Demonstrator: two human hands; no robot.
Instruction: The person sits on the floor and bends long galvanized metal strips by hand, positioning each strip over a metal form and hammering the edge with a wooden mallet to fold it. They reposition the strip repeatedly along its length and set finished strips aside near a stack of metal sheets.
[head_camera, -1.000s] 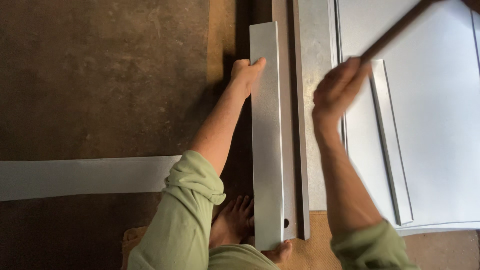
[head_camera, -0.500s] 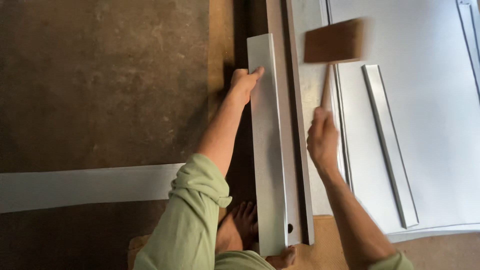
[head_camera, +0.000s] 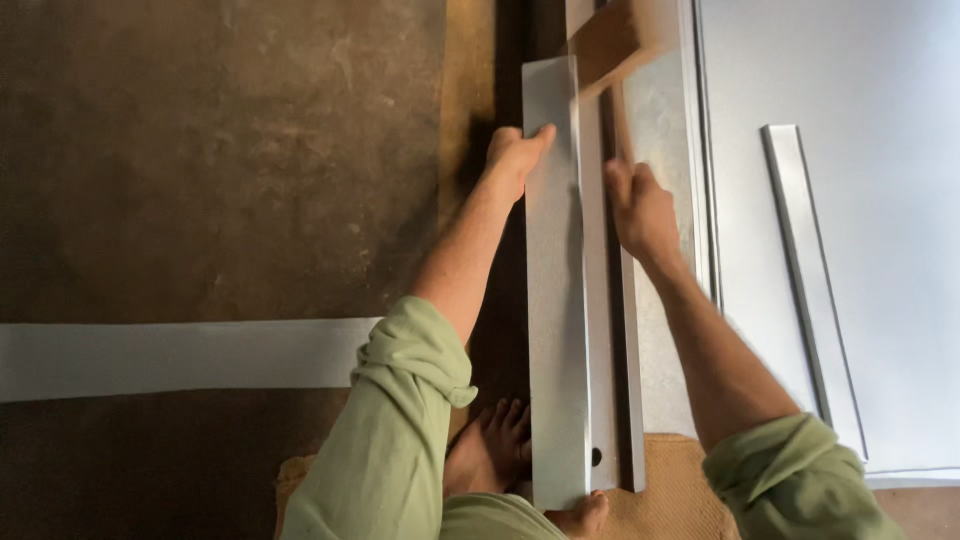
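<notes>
Flat metal strip (head_camera: 180, 358): cut off at the left edge, lying on the dark floor (head_camera: 200, 150). Left hand (head_camera: 515, 155): closed over the left edge of the long folded metal channel (head_camera: 555, 300), thumb on its face, arm outstretched. Wooden mallet (head_camera: 610, 45): blurred, head cut off at top; half a second ago raised further right, now down over the channel's far end. Right hand (head_camera: 640, 205): fist wrapped round the mallet handle.

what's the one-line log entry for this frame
left hand: steadies metal strip | right hand: grips wooden mallet, head blurred over strip's far end | bare foot beside strip | floor
</notes>
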